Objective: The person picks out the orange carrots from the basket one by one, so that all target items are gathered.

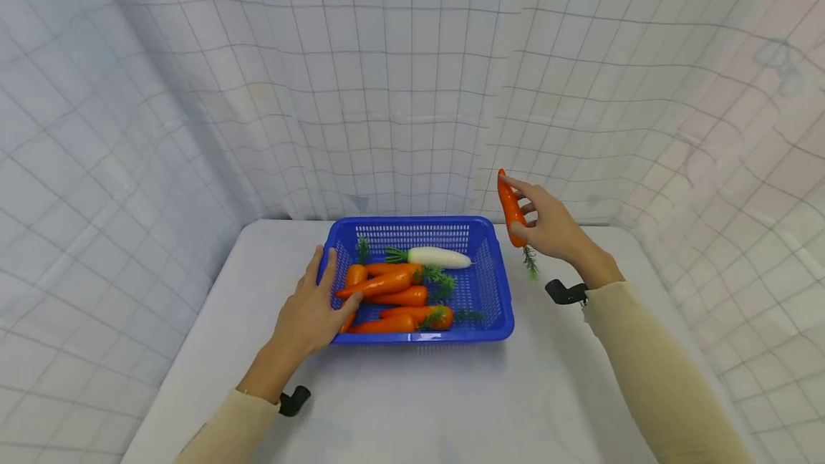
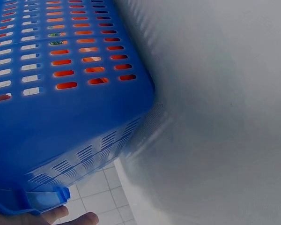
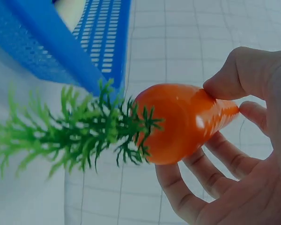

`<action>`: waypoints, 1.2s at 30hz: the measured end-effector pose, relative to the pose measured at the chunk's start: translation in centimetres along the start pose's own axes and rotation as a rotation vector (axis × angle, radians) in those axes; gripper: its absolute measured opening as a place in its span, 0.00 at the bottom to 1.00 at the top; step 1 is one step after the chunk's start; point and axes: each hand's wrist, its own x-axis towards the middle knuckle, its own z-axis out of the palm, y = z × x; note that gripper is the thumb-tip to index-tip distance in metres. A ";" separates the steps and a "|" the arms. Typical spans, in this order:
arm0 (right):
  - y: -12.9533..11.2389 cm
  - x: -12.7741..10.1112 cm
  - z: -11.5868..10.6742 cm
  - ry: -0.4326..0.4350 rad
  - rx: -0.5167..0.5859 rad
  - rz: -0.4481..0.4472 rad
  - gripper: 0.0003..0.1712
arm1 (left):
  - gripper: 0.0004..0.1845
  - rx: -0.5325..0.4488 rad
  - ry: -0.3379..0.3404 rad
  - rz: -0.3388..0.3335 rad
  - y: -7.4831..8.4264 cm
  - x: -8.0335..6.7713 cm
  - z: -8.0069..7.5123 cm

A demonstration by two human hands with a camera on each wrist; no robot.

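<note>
Toward the far edge of the white surface (image 1: 412, 392) sits a blue slotted basket (image 1: 490, 292) holding several orange carrots (image 1: 380, 285) with green tops and one white radish (image 1: 438, 258) along its far wall. At the basket's left wall the left hand (image 1: 312, 310) rests with straight, slightly spread fingers laid over the rim. Just right of the basket, lifted above the surface, the right hand (image 1: 554, 228) pinches a carrot (image 1: 511, 210) between thumb and curled fingers (image 3: 210, 180), tip up and green leaves hanging down.

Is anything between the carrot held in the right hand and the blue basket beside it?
Nothing visible. The right hand holds the carrot in the air just right of the blue basket, whose open top has bare floor on its right side. The left hand rests on the opposite rim.
</note>
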 end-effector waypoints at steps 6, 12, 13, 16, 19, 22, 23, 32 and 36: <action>1.9 -0.8 -0.5 -0.028 -0.013 0.048 0.50 | 0.55 0.019 0.002 0.011 0.0 0.0 0.0; 3.8 -0.9 -0.2 -0.052 -0.046 0.075 0.49 | 0.55 0.024 0.011 0.007 0.0 0.1 -0.1; 4.2 -1.0 0.0 -0.060 -0.062 0.081 0.48 | 0.55 0.024 0.007 0.006 0.0 0.0 -0.1; 5.4 -1.1 0.5 -0.095 -0.113 0.097 0.44 | 0.55 0.024 -0.005 0.001 -0.1 -0.1 0.0; 6.5 -1.1 1.0 -0.120 -0.156 0.107 0.40 | 0.55 0.026 0.001 0.005 0.0 -0.1 0.1; 7.8 -1.1 1.4 -0.142 -0.179 0.119 0.39 | 0.55 0.020 -0.001 0.011 0.2 0.1 0.2; 8.2 -1.0 1.6 -0.150 -0.193 0.124 0.39 | 0.55 0.018 -0.004 0.011 0.2 0.1 0.2; 11.6 -0.1 3.6 -0.194 -0.356 0.103 0.33 | 0.54 0.015 0.003 -0.002 0.1 -0.1 0.2; 12.9 -0.2 4.3 -0.170 -0.383 0.131 0.30 | 0.53 0.020 0.008 -0.001 0.1 0.0 0.3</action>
